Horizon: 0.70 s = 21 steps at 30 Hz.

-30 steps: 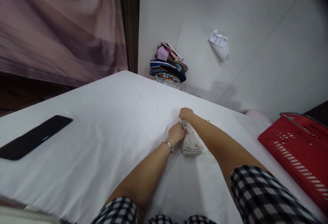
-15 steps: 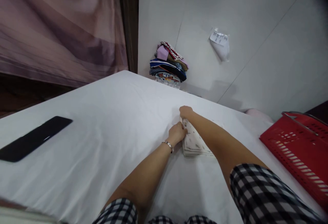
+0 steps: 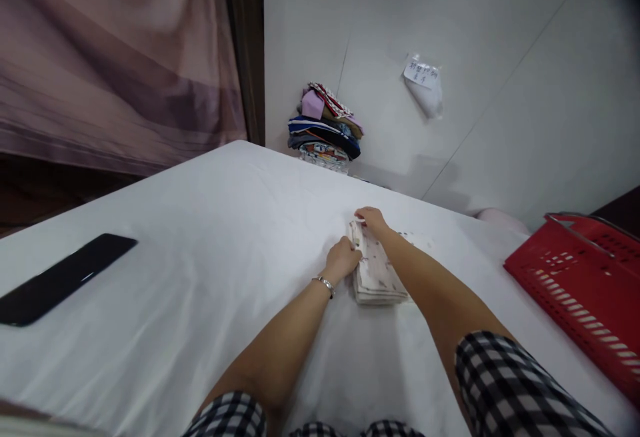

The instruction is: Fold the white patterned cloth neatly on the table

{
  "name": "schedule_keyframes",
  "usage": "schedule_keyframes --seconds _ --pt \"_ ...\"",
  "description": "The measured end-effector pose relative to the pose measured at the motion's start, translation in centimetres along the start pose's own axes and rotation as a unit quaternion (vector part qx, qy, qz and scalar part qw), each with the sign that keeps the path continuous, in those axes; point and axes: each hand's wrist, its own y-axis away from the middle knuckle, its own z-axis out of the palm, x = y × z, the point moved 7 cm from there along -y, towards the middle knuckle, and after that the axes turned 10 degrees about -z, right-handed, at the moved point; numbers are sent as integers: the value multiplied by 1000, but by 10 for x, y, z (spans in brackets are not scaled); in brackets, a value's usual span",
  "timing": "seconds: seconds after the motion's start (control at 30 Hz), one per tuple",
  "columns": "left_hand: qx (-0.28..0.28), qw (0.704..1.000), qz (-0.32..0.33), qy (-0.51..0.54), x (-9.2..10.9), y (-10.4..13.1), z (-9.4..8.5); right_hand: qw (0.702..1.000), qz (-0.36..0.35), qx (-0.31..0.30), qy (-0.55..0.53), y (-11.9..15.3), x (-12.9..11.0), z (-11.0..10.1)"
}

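A folded white cloth with a small scattered print lies in layers on the white-covered table. My left hand is closed on its left edge, thumb on top. At the far edge of the cloth, my right hand pinches a corner of the fabric between thumb and fingers. Part of the cloth is hidden under my right forearm, and some of it spreads out flat to the right of that arm.
A black flat slab lies on the table at left. At right stands a red plastic basket with a metal handle. Beyond the far edge are a stack of folded clothes and a plastic bag with a written label. A pinkish curtain hangs at upper left.
My right hand has shifted slightly right at the far edge, uncovering the cloth's upper left corner. My left hand stays on the left edge. The whole view has moved slightly.
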Motion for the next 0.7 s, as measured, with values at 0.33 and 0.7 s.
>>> schedule_keyframes --seconds 0.33,0.7 --pt "5 1000 14 4 0 -2 1 995 -69 58 -36 31 -22 24" --pt "19 1000 15 -20 1 -14 0 985 -73 107 -112 35 -21 13"
